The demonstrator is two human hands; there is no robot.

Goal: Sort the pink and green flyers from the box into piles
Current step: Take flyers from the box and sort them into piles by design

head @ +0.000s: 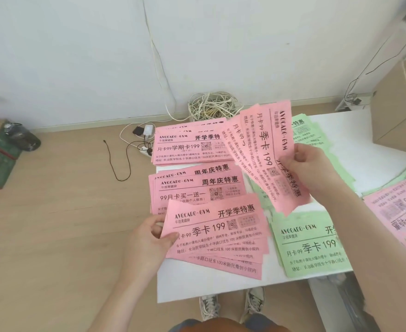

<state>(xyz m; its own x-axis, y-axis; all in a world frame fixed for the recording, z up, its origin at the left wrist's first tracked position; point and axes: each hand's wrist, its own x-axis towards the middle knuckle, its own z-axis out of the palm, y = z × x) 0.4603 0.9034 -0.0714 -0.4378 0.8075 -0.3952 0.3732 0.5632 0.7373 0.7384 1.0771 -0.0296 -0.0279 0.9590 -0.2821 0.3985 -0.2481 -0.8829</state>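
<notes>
We pinch one pink flyer (216, 224) by its left edge with the left hand (149, 238), over the near pink pile (233, 262) on the white table (209, 288). Right hand (309, 164) clamped on a fan of pink flyers (266, 152), raised. Green pile (312, 248) just beside. Cardboard box (400, 111) far right

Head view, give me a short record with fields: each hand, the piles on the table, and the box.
left hand: grips the left edge of the top pink flyer at the near pink pile
right hand: holds a fan of pink flyers above the table
other pink piles: middle pink pile and far pink pile, on the table's left side
green: near green pile right of the near pink pile; far green flyers behind the fan
box: cardboard, far right
mixed stack: pink and green, right edge
</notes>
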